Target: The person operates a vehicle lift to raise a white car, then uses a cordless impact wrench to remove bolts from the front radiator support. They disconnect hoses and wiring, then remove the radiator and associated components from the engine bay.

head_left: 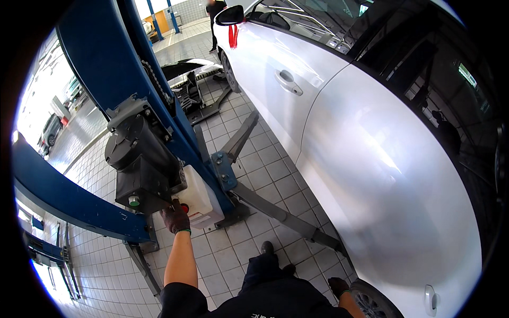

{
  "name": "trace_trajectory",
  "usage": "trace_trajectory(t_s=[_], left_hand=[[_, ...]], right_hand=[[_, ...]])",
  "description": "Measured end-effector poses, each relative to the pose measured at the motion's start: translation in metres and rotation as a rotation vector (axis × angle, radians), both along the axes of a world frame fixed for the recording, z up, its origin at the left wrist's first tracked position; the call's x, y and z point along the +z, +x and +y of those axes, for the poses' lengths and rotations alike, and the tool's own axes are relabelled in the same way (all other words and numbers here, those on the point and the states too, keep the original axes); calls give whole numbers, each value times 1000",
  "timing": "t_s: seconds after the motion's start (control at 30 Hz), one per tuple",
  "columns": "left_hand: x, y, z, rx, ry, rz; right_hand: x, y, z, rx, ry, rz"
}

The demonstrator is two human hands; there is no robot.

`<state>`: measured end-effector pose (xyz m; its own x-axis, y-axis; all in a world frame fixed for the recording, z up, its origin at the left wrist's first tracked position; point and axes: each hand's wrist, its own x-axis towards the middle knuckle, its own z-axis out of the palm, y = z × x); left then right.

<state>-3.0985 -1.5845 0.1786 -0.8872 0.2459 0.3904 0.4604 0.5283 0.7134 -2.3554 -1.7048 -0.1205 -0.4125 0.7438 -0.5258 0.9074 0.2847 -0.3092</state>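
Observation:
My gloved left hand (175, 217) reaches up to the underside of a black control box (143, 175) on the blue lift post (111, 58). Its fingers are curled on something I cannot make out, with a green button (133, 201) nearby. Right beside that hand is a white plastic tank (204, 209) with a red cap (185, 208). My gloved right hand (338, 286) hangs low beside the white car (371, 175), near its wheel (371, 299); its dark fingers are too indistinct to tell whether they are open or closed.
Lift arms (275, 212) extend across the tiled floor (222, 244) toward the car. Loose bumper parts (191, 71) lie beyond the post. A person in dark clothing (214, 21) stands by the car's front. Another blue lift (47, 244) is at left.

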Motion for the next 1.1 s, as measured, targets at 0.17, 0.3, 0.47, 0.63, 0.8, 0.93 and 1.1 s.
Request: trace_trajectory(t_s=[0.17,0.3,0.47,0.63,0.8,0.93,1.1], left_hand=[[4,-6,8,3,-17,1],[9,-6,10,-37,24,27],[9,-6,13,-28,1,1],[10,-18,9,17,-40,36],[-16,-38,-81,-68,-681,180],[-11,-11,74,-247,187,-138],[15,-23,10,-13,-5,25]], right_hand=[[4,1,2,8,-1,0],[9,-2,6,2,-1,11],[6,3,6,25,-19,-27],[5,0,8,45,8,29],[-34,17,1,-6,-110,68],[-47,65,26,-159,-32,-65],[62,-12,25,-234,-67,113]])
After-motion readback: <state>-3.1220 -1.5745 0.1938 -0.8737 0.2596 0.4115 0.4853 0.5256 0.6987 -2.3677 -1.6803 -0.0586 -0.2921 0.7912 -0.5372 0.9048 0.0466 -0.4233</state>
